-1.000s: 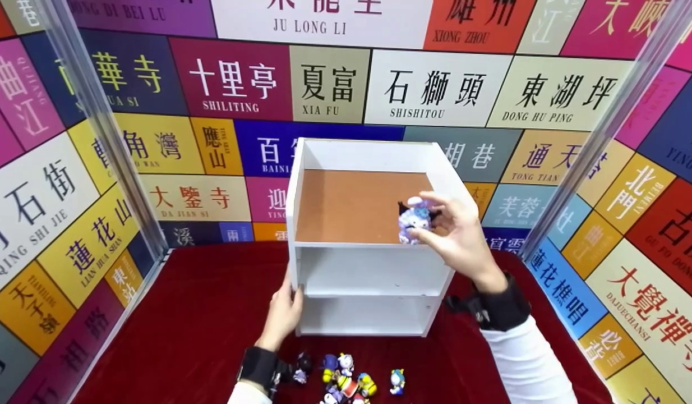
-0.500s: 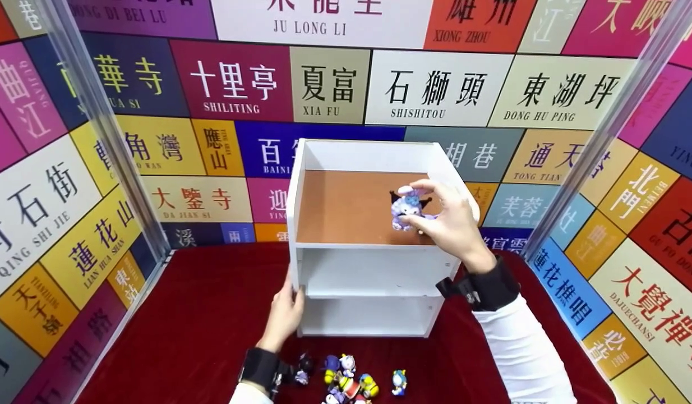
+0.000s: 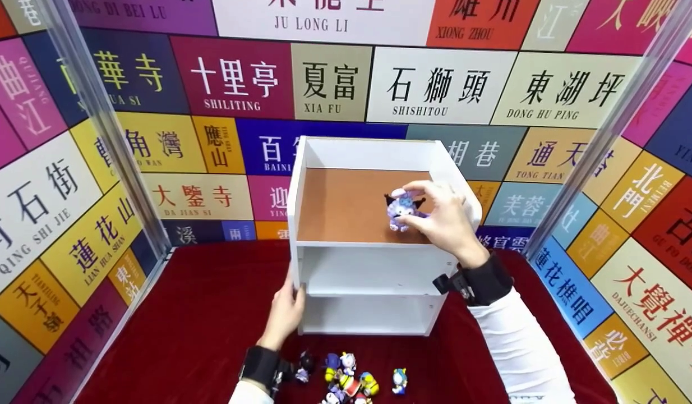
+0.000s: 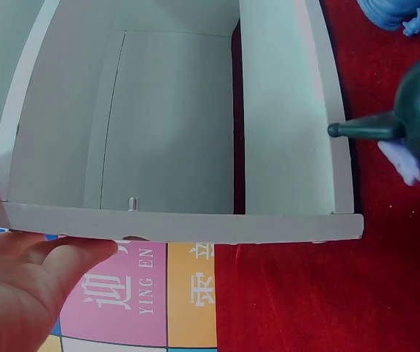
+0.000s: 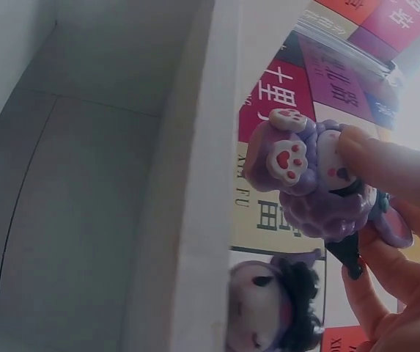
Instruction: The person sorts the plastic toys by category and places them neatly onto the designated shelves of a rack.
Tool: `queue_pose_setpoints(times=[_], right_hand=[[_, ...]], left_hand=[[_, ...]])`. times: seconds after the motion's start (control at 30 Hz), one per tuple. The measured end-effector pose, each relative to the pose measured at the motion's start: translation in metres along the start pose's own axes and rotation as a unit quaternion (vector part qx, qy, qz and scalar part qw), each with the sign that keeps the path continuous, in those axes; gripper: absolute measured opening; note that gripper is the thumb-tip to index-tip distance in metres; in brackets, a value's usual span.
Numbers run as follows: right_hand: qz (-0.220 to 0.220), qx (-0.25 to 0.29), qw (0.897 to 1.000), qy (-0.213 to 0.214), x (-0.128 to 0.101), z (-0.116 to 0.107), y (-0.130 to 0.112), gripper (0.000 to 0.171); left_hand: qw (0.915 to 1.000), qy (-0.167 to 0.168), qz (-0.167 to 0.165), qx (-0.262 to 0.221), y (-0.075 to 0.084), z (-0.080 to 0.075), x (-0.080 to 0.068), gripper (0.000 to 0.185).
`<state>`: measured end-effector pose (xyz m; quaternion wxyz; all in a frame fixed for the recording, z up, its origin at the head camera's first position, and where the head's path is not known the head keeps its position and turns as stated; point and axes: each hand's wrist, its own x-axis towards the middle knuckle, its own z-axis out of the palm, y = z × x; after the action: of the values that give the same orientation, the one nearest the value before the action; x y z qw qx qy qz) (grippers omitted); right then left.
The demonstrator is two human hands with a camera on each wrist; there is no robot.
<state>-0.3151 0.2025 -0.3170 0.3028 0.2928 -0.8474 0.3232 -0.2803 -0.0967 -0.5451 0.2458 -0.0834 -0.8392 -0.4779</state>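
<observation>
My right hand point(image 3: 444, 219) pinches a small purple figurine point(image 3: 401, 212) with black pointed ears and pink-padded paws, between thumb and fingers. It is over the brown top board point(image 3: 346, 205) of a small white shelf unit point(image 3: 368, 270), near the right front. In the right wrist view, a second figurine point(image 5: 257, 308) with a pale face and black headpiece shows partly behind the board's edge, below the held one. My left hand point(image 3: 285, 311) grips the unit's left side panel point(image 4: 173, 226), fingers along its outer face and thumb at the front edge.
Several small figurines point(image 3: 346, 381) lie clustered on the red cloth point(image 3: 200, 314) in front of the unit. One blue-and-white figurine point(image 3: 399, 381) stands apart to their right. Colourful lettered walls point(image 3: 234, 84) and metal posts point(image 3: 107, 112) enclose the space.
My right hand has moved slightly left and back with the purple figurine, from the unit's right front edge to over the top board. My left hand stays on the side panel.
</observation>
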Motion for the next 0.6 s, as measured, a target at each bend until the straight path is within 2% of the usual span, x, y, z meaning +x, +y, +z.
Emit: queue_pose_setpoints(times=[0.4, 0.6], right_hand=[[0.027, -0.022, 0.999, -0.025, -0.0039, 0.0086, 0.0021, 0.05], [0.021, -0.018, 0.999, -0.022, -0.0017, 0.0086, 0.0002, 0.048]], left_hand=[[0.9999, -0.01, -0.005, -0.007, 0.0007, -0.0004, -0.0007, 0.061], [0.9999, -0.001, 0.009, -0.008, 0.0022, -0.0009, 0.0014, 0.06]])
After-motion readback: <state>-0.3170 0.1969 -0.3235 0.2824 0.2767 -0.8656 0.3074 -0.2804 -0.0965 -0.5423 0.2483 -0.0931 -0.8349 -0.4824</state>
